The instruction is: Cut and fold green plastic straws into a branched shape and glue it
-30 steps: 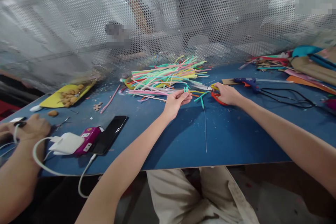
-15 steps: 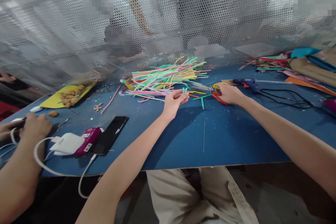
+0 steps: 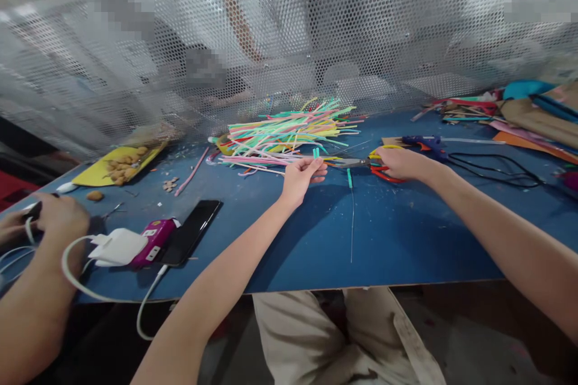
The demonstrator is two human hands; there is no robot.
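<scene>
Grip, left: left hand (image 3: 300,177) pinches short teal pieces (image 3: 316,153) at its fingertips, raised just over the worktop (image 3: 406,234).
Grip, right: right hand (image 3: 401,163) closed around the red scissors (image 3: 361,163), lying on the worktop.
Surroundings: straw pile (image 3: 289,129) behind both hands; glue gun (image 3: 427,143) beside the right hand; thin wire (image 3: 352,222) nearer the edge.
Obstruction: perforated screen (image 3: 289,42) backs the worktop.
Far left: another person's hand (image 3: 58,216), near a phone (image 3: 189,231).

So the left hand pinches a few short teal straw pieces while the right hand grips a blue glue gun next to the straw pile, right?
Not quite. In the head view the right hand grips the red-and-yellow-handled scissors, not the blue glue gun, which lies untouched just beyond it. The rest holds: the left hand pinches short teal straw pieces next to the straw pile.
</scene>
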